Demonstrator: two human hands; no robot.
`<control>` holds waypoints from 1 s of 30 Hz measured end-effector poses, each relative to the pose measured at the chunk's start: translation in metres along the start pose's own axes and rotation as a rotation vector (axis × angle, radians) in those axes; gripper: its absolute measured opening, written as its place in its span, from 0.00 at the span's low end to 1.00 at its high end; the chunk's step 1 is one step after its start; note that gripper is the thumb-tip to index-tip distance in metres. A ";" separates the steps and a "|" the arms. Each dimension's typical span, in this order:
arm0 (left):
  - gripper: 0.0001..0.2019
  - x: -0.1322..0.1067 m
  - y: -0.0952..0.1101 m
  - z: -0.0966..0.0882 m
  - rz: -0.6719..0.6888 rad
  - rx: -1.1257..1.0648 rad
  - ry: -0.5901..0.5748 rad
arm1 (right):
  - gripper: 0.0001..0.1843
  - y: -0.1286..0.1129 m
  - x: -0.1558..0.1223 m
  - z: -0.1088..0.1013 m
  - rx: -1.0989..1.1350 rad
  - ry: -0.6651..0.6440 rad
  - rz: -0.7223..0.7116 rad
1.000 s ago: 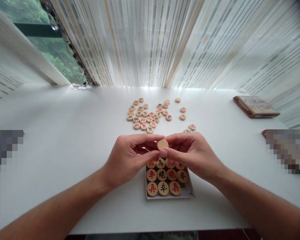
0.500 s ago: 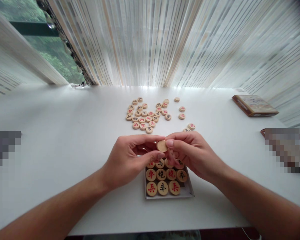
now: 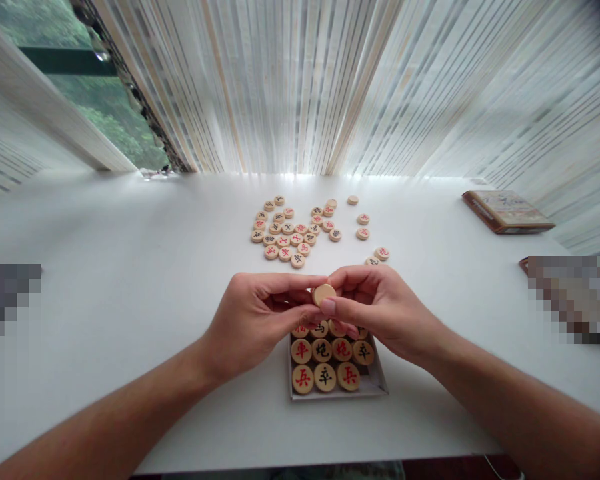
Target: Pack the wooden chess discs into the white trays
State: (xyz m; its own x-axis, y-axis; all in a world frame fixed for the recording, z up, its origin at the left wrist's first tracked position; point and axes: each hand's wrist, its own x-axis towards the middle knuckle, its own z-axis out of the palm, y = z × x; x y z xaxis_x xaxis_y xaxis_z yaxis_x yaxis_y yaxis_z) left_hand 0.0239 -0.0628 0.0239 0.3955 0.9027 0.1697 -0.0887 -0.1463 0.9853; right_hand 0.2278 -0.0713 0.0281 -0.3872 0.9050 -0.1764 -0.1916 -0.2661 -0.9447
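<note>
A round wooden Chinese chess piece (image 3: 324, 294), its blank side showing, is pinched between my two hands. My left hand (image 3: 263, 310) has its thumb and fingers closed on the piece from the left. From the right, my right hand (image 3: 375, 303) grips it too, thumb against its lower edge. Below them stands a shallow box (image 3: 340, 397) with rows of larger-looking pieces, marked in red and black. The front row holds a red piece (image 3: 303, 379), a black piece (image 3: 325, 378) and another red piece (image 3: 349, 377). My hands cover the box's far part.
Several loose chess pieces (image 3: 296, 239) lie beyond my hands on the white table (image 3: 130, 300), a few farther right (image 3: 363, 219). A flat box (image 3: 510, 212) rests at the back right. Striped curtains (image 3: 290, 87) hang along the far edge.
My right thumb has slid down and left to the lower edge of the piece, and its fingers have curled in. The piece stays between both hands, blank side showing.
</note>
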 end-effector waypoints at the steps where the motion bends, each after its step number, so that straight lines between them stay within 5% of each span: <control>1: 0.15 0.000 0.000 0.000 0.011 0.016 -0.008 | 0.18 0.000 0.000 0.001 -0.001 0.007 0.007; 9: 0.18 0.000 0.001 0.001 0.126 0.115 -0.089 | 0.16 0.002 0.000 0.001 -0.011 0.017 -0.043; 30: 0.11 0.003 0.001 -0.002 -0.064 -0.106 0.006 | 0.10 0.002 0.000 -0.003 -0.153 0.003 -0.189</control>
State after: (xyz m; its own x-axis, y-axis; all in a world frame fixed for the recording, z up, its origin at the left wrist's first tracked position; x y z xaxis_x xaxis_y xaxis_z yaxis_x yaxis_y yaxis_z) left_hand 0.0234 -0.0595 0.0252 0.3983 0.9111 0.1058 -0.1594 -0.0448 0.9862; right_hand 0.2305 -0.0709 0.0254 -0.3545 0.9350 0.0073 -0.1220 -0.0385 -0.9918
